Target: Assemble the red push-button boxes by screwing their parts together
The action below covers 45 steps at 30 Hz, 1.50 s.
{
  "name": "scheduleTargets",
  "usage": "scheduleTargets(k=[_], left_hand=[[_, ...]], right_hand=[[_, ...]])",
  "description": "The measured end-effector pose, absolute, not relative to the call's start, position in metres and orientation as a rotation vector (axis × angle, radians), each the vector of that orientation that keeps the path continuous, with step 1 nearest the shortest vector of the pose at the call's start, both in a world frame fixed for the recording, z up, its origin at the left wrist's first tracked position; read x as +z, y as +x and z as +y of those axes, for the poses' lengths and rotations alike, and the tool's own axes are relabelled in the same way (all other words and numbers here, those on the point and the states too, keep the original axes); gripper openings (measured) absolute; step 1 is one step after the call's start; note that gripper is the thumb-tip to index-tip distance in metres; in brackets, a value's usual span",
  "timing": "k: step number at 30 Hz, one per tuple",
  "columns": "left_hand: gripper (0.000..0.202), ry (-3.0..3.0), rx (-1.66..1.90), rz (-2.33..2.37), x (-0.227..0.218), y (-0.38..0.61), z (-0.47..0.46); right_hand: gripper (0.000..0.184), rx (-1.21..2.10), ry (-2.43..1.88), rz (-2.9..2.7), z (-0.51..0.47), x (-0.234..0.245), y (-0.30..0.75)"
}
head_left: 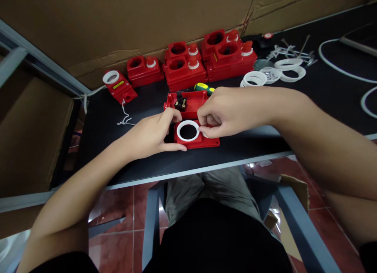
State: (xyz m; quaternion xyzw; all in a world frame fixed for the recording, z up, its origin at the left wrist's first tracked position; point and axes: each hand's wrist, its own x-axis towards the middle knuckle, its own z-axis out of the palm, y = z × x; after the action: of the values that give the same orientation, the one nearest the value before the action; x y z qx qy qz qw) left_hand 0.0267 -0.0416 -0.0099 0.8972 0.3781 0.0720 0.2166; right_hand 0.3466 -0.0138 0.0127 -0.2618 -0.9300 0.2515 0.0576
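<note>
A red plastic cover plate (196, 141) lies near the front edge of the black table (241, 147), with a white ring (187, 131) seated around its round hole. My left hand (153, 133) grips the plate's left side, thumb along its front edge. My right hand (228, 110) pinches at the ring's right rim with thumb and forefinger. Just behind the plate sits an open red box base (188, 100) with a small black and brass part inside.
Several assembled red boxes (185, 67) line the cardboard wall at the back. A green-yellow screwdriver (204, 88) lies behind my right hand. Loose white rings (290, 69), a dish of screws (269, 74) and white cables (338, 69) occupy the right side.
</note>
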Motion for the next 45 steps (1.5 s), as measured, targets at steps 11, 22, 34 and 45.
scheduleTargets(k=[11,22,34,45], left_hand=[[0.071,2.485,0.184,1.049,-0.007,0.027,-0.041],[0.073,2.496,0.191,1.037,-0.007,0.027,-0.040],[0.074,2.493,0.179,1.058,-0.008,0.027,-0.040],[0.073,2.497,0.206,1.040,-0.007,0.028,-0.041]], right_hand=[[0.036,0.887,-0.894,-2.811,-0.014,0.017,0.348],[0.043,0.867,-0.993,-2.834,-0.017,0.020,0.339],[0.050,0.752,-0.836,-2.836,-0.012,0.009,0.346],[0.038,0.786,-0.878,-2.841,-0.015,0.014,0.344]])
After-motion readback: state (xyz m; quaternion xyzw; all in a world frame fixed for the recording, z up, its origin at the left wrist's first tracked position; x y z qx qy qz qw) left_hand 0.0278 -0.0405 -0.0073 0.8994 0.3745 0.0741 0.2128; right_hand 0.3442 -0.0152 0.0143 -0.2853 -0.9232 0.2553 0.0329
